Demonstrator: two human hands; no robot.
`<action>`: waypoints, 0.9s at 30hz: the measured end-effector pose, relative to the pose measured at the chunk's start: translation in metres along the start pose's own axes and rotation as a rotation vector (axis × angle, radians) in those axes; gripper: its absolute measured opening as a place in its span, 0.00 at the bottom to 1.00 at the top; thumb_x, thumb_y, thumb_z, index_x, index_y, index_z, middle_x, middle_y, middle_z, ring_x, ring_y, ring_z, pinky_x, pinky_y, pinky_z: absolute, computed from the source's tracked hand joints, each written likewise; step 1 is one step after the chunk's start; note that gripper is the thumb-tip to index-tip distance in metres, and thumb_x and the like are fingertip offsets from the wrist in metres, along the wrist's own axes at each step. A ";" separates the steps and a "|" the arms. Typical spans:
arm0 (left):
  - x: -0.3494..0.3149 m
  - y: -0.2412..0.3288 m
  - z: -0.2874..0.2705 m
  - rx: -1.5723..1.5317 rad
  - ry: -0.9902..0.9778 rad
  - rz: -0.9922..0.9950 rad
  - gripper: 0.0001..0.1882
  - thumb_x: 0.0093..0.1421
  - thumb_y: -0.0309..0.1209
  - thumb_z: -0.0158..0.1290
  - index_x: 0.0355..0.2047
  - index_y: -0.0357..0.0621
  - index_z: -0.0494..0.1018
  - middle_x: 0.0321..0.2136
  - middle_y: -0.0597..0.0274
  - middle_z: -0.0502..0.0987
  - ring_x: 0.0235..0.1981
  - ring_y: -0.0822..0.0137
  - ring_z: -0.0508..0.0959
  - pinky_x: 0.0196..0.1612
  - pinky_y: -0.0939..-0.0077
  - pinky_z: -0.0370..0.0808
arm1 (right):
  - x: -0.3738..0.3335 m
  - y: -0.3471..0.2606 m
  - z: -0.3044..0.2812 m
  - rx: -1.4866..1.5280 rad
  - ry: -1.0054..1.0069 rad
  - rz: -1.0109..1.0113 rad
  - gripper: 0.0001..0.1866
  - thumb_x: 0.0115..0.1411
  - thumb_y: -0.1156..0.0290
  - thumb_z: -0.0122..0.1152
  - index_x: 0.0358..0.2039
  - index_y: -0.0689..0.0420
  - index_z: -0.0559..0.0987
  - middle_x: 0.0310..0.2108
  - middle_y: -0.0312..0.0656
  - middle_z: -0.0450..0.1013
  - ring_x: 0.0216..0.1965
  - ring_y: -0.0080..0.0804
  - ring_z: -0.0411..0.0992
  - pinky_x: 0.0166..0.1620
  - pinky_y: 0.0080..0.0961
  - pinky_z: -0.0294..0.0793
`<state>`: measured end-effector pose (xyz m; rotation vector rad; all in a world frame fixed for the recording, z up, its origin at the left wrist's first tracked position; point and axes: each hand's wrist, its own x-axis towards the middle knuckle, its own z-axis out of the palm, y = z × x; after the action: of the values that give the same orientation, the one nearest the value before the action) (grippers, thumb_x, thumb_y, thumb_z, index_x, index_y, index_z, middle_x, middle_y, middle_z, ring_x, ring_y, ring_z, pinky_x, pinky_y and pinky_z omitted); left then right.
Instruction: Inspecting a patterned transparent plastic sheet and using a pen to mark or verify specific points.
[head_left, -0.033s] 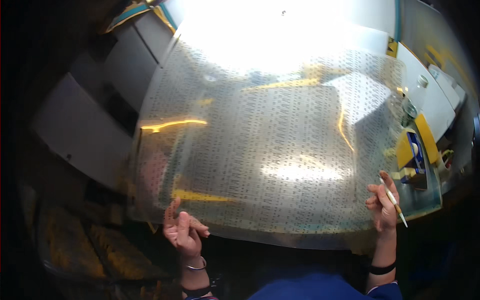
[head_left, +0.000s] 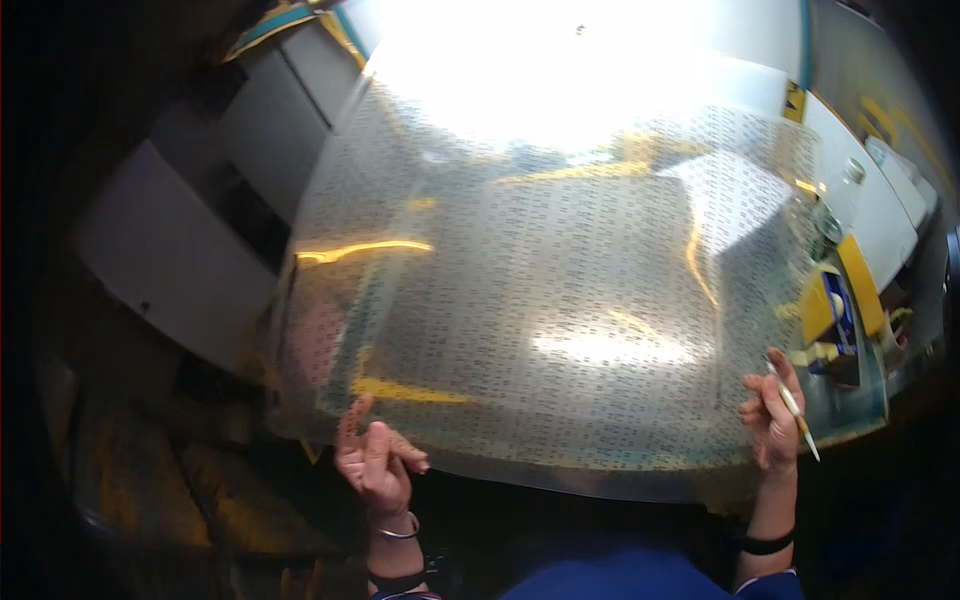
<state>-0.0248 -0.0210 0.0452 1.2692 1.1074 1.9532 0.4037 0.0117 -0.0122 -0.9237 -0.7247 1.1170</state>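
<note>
A large see-through sheet (head_left: 560, 270), printed with rows of small dark marks, spans the middle of the view. At its near left corner is my left hand (head_left: 378, 465), thumb in front and the index finger showing through the printed sheet, so the edge lies between them. At the near right corner my right hand (head_left: 770, 425) has curled fingers at the sheet and keeps a slim white pen-like tool (head_left: 797, 412) with a pointed tip. Whether the right fingers also pinch the sheet is hard to see.
Bright light washes out the far side. On the right stand a clear bottle (head_left: 848, 185), a blue tape dispenser (head_left: 838, 300) and yellow pieces (head_left: 862, 285) on a glass-topped table (head_left: 868, 400). Grey panels (head_left: 170, 240) stand at the left.
The sheet, both hands and the surroundings have shifted slightly to the right in the view. Both hands keep the same pose.
</note>
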 end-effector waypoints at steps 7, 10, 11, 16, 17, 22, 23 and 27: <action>0.001 0.007 0.008 0.062 -0.029 -0.033 0.19 0.67 0.26 0.43 0.58 0.32 0.65 0.11 0.55 0.74 0.07 0.72 0.68 0.12 0.82 0.67 | -0.003 0.003 -0.007 -0.108 0.115 -0.037 0.22 0.69 0.68 0.52 0.62 0.56 0.65 0.32 0.38 0.77 0.20 0.14 0.71 0.21 0.09 0.70; 0.000 0.013 0.008 0.100 -0.025 -0.036 0.19 0.67 0.27 0.44 0.57 0.31 0.66 0.12 0.54 0.75 0.08 0.72 0.69 0.14 0.83 0.68 | 0.000 0.004 -0.008 -0.093 0.080 -0.045 0.22 0.70 0.68 0.51 0.63 0.55 0.65 0.32 0.37 0.77 0.20 0.13 0.71 0.21 0.08 0.69; 0.000 0.015 0.007 0.112 -0.027 -0.024 0.19 0.67 0.27 0.44 0.57 0.31 0.66 0.12 0.54 0.75 0.08 0.72 0.70 0.14 0.83 0.69 | -0.001 0.005 -0.006 -0.101 0.091 -0.044 0.22 0.70 0.68 0.51 0.63 0.54 0.66 0.32 0.37 0.77 0.20 0.13 0.70 0.22 0.07 0.69; -0.001 0.017 0.007 0.141 -0.039 -0.012 0.20 0.67 0.28 0.46 0.56 0.29 0.66 0.12 0.54 0.76 0.09 0.72 0.70 0.16 0.83 0.70 | 0.002 0.006 -0.011 -0.133 0.084 -0.044 0.22 0.69 0.68 0.52 0.62 0.54 0.66 0.33 0.36 0.78 0.20 0.13 0.70 0.21 0.08 0.68; 0.000 0.017 0.007 0.144 -0.040 -0.008 0.20 0.66 0.28 0.46 0.56 0.29 0.66 0.12 0.55 0.76 0.09 0.72 0.70 0.16 0.83 0.70 | 0.002 0.006 -0.012 -0.131 0.072 -0.043 0.22 0.69 0.67 0.52 0.62 0.54 0.66 0.32 0.36 0.78 0.20 0.12 0.70 0.21 0.08 0.68; 0.001 0.018 0.006 0.193 -0.052 0.006 0.20 0.66 0.27 0.47 0.56 0.29 0.66 0.12 0.56 0.76 0.10 0.73 0.71 0.16 0.83 0.71 | 0.002 0.005 -0.010 -0.100 0.091 -0.045 0.22 0.69 0.67 0.53 0.62 0.54 0.67 0.32 0.36 0.78 0.19 0.12 0.70 0.20 0.08 0.67; 0.000 0.019 0.006 0.200 -0.050 0.006 0.20 0.66 0.27 0.47 0.56 0.28 0.66 0.13 0.56 0.76 0.10 0.73 0.71 0.17 0.83 0.71 | 0.002 0.005 -0.010 -0.102 0.096 -0.042 0.22 0.69 0.67 0.53 0.62 0.53 0.67 0.32 0.36 0.78 0.19 0.12 0.70 0.20 0.08 0.66; 0.000 0.019 0.004 0.224 -0.036 0.017 0.20 0.65 0.27 0.49 0.55 0.29 0.67 0.14 0.58 0.76 0.11 0.73 0.73 0.17 0.83 0.72 | 0.002 0.005 -0.012 -0.088 0.084 -0.039 0.22 0.69 0.67 0.53 0.62 0.53 0.66 0.32 0.36 0.77 0.19 0.12 0.70 0.20 0.08 0.66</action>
<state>-0.0215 -0.0292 0.0625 1.4272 1.3310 1.8505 0.4125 0.0117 -0.0223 -1.0212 -0.7247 1.0128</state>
